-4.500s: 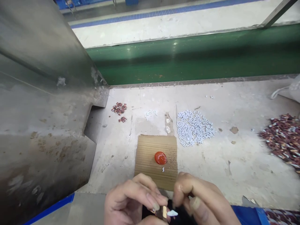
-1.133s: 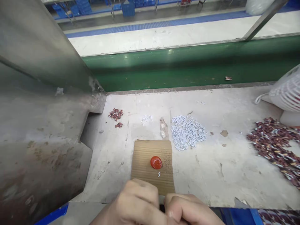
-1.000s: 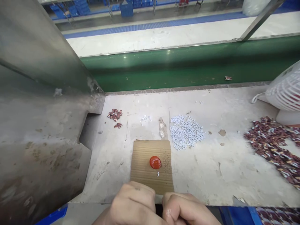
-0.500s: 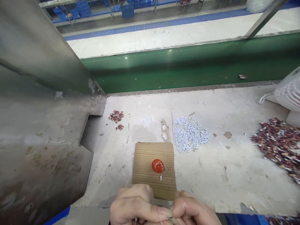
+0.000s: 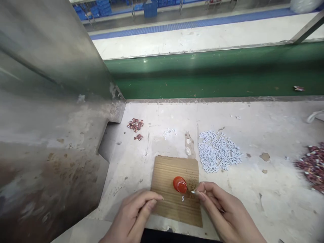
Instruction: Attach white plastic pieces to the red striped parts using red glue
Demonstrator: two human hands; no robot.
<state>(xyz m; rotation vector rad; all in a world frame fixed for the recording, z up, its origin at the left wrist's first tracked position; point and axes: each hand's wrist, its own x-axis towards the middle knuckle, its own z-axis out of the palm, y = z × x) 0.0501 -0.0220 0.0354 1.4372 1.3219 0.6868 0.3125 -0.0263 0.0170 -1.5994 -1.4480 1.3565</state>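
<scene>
— Cardboard first: where are your hands on that flat brown corrugated cardboard square (image 5: 174, 189)?

— My right hand (image 5: 225, 212) pinches a tiny white curved plastic piece (image 5: 192, 192) between thumb and forefinger, its tip just beside the glossy red blob of glue (image 5: 180, 185) in the middle of the card. My left hand (image 5: 134, 216) lies loosely curled on the card's left edge, fingers together, holding nothing that I can see.

— What could go wrong?

— I judge the piece is so small that a slack pinch would drop it into the red blob, or I'd smear my fingertip. Another stray white piece (image 5: 182, 198) lies on the card just below the blob; a careless wrist could sweep it off.

— And around you?

— Farther back on the worn pale worktop (image 5: 253, 189), a heap of small white pieces (image 5: 218, 152). A mound of dark red-and-white bits (image 5: 312, 166) lies at the right, well apart, and the green conveyor belt (image 5: 215, 81) runs behind.
</scene>
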